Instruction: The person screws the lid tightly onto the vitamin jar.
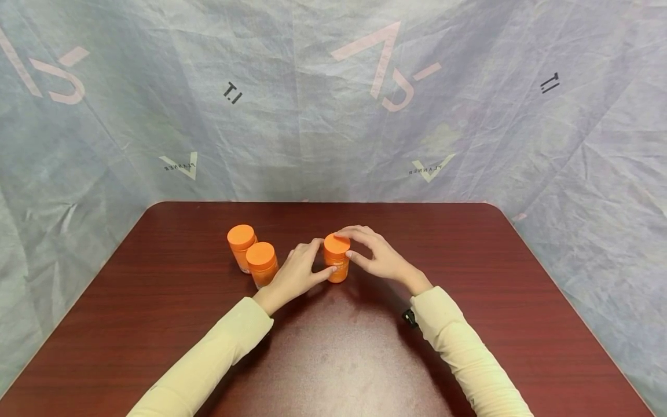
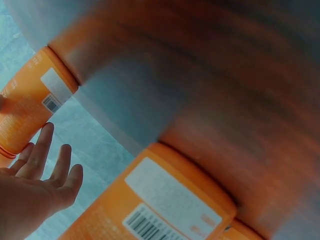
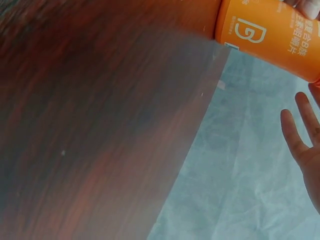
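Observation:
In the head view an orange vitamin bottle (image 1: 339, 271) stands upright on the table between the two hands. My left hand (image 1: 297, 269) holds its body from the left, thumb on the near side; the left wrist view shows the other fingers (image 2: 62, 162) straight and spread beside it. My right hand (image 1: 383, 258) has its index finger over the orange cap (image 1: 336, 246) and its thumb at the cap's right edge. The right wrist view shows white print on the bottle (image 3: 270, 32), with loosely spread right fingers (image 3: 292, 135) by the cap end.
Two more capped orange bottles, a farther one (image 1: 241, 240) and a nearer one (image 1: 262, 263), stand close together left of my left hand. The dark red wooden table (image 1: 333, 359) ends at a grey printed cloth (image 1: 302, 116) behind and at the sides.

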Available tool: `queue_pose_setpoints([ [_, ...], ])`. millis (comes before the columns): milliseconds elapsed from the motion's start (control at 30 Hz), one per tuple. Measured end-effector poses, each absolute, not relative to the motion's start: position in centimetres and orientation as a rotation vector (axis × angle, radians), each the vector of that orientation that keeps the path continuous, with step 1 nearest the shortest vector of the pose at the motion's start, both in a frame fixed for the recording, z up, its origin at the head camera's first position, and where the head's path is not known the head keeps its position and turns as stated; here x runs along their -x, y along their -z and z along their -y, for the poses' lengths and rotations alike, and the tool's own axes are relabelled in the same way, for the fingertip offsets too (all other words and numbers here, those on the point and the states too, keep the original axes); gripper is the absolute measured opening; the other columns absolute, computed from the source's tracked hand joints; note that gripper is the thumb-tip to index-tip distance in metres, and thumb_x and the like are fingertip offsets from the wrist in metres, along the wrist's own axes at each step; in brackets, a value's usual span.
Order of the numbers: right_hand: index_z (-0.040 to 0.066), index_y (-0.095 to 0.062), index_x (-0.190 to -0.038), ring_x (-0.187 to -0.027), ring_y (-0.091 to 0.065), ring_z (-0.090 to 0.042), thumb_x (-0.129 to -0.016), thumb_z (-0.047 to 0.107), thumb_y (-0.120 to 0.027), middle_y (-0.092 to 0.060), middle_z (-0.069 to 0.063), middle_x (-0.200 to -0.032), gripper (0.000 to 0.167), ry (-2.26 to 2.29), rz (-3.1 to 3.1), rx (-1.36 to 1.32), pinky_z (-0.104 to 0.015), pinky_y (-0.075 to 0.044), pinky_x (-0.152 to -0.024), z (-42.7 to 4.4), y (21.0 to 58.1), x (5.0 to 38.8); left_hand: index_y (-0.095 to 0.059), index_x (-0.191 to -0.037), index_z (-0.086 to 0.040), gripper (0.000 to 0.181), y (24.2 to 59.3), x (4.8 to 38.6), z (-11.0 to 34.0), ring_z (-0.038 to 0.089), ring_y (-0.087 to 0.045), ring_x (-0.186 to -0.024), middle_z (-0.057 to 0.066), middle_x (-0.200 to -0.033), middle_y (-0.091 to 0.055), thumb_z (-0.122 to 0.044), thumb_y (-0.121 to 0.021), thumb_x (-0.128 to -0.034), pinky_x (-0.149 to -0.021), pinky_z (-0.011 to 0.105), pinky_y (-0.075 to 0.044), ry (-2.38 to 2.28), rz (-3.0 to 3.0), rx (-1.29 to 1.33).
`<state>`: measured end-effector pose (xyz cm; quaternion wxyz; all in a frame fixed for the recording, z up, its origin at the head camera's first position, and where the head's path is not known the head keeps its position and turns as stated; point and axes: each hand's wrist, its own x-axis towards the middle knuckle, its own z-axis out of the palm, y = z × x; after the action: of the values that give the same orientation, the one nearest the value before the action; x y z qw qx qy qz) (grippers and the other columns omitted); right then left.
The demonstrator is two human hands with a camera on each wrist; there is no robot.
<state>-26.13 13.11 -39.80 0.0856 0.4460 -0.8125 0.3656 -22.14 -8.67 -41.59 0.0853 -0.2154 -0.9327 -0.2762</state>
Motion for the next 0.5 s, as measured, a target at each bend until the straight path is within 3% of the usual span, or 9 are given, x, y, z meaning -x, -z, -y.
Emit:
queue_pose_setpoints([
  [200, 0.012, -0.056, -0.123, -0.116, -0.048, -0.019, -0.088, 0.015, -0.059, -0.056, -0.003, -0.121, 0.035, -1.1, 2.4, -1.332, -0.041, -0.036, -0.098, -13.14, 39.7, 26.13, -0.042, -0.128, -0.01, 0.06, 41.49, 22.2, 8.67, 0.029, -0.051, -0.11, 0.008, -0.121, -0.058, -0.044, -0.062, -0.0833, -0.093, 0.047, -0.04, 0.806, 2.789, 0.659],
  [367, 0.014, -0.058, -0.117, -0.111, -0.05, -0.014, -0.085, 0.024, -0.065, -0.056, 0.001, -0.115, 0.034, -1.099, 2.413, -1.28, -0.037, -0.038, -0.097, -13.07, 39.57, 26.12, -0.041, -0.128, -0.009, 0.06, 41.47, 22.26, 8.73, 0.029, -0.052, -0.109, 0.009, -0.119, -0.059, -0.042, -0.063, -0.0829, -0.092, 0.046, -0.041, 0.778, 2.789, 0.675],
  [500, 0.015, -0.055, -0.121, -0.113, -0.048, -0.012, -0.084, 0.029, -0.065, -0.054, 0.003, -0.118, 0.04, -1.081, 2.442, -1.268, -0.036, -0.037, -0.099, -13.12, 39.57, 26.1, -0.041, -0.127, -0.008, 0.06, 41.46, 22.31, 8.75, 0.029, -0.052, -0.109, 0.009, -0.118, -0.059, -0.042, -0.063, -0.0829, -0.092, 0.046, -0.041, 0.764, 2.797, 0.681],
])
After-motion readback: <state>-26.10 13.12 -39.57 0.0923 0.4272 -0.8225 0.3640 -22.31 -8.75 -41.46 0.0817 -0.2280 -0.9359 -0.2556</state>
